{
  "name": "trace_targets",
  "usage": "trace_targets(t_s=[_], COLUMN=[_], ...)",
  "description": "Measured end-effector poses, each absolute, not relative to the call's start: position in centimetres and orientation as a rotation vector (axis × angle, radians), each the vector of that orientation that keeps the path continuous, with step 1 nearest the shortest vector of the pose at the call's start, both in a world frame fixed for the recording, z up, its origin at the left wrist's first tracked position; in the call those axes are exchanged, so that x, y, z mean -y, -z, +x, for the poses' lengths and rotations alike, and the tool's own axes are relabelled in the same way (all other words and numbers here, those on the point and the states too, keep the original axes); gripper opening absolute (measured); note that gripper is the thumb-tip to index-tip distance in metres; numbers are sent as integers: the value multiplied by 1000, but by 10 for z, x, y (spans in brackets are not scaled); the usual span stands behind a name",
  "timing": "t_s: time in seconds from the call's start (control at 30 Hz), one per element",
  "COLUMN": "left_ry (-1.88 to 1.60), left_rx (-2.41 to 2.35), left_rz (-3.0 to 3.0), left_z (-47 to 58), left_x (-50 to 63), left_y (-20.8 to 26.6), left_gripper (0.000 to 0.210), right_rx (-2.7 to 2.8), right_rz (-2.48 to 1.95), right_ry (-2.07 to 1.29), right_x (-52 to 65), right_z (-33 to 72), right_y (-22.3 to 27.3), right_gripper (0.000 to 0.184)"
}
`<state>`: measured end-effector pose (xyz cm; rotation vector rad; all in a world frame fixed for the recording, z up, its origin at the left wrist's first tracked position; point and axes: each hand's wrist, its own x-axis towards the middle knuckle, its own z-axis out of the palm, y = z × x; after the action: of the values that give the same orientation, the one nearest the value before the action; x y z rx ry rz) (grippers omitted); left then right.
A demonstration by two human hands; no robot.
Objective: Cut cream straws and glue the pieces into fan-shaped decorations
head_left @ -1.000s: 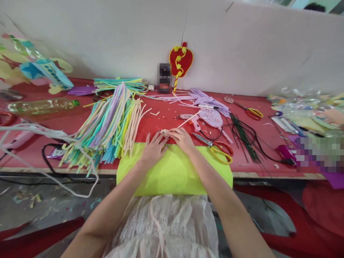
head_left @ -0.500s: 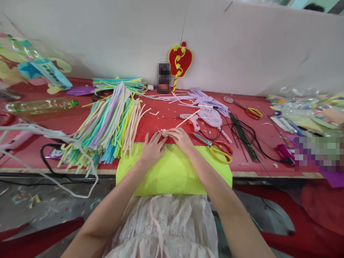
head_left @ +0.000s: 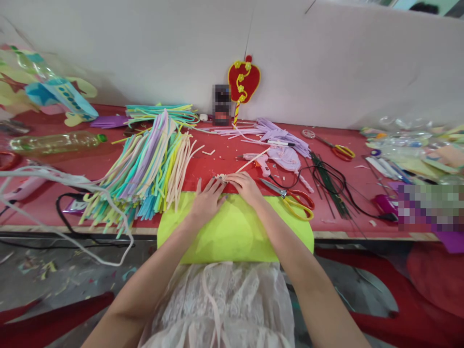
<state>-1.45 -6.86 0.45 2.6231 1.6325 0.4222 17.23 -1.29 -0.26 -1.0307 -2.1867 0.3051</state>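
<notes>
My left hand lies on the lime-green sheet, its fingertips pressed to the left end of a cream pipe cleaner. At the fingertips this pipe cleaner is bent into a small crimped piece; its straight tail points up and to the right. My right hand pinches it beside the left fingers. The fingers partly hide the bent part. Close to my right hand lie red-and-yellow-handled scissors and a pink glue gun.
A large bundle of coloured pipe cleaners stands at left, near a white cable. Behind are purple pipe cleaners, a red apple-shaped ornament and a pixelated object. Green stems and a black cord lie at right.
Both hands stay in nearly the same place. The fingers shift only slightly on the cream pipe cleaner, and the view moves a little.
</notes>
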Motion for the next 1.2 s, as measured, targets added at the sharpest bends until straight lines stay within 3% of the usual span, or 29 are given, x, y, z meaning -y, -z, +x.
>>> trace_targets(t_s=[0.57, 0.77, 0.9, 1.2], left_ry=[-421, -422, -421, -414], left_rx=[-1630, -1618, -1606, -1615], left_rz=[2610, 2602, 2602, 2586], left_z=[-14, -14, -15, -15], left_x=[69, 68, 67, 67], left_y=[-5, -5, -5, -4], left_gripper=[49, 49, 50, 49], right_rx=[2080, 1566, 1568, 1472], right_rz=[-1252, -1811, -2037, -2009], right_ry=[-117, 212, 187, 240], right_x=[23, 14, -7, -27], right_z=[188, 215, 237, 261], right_y=[0, -10, -6, -1], right_gripper=[29, 30, 39, 25])
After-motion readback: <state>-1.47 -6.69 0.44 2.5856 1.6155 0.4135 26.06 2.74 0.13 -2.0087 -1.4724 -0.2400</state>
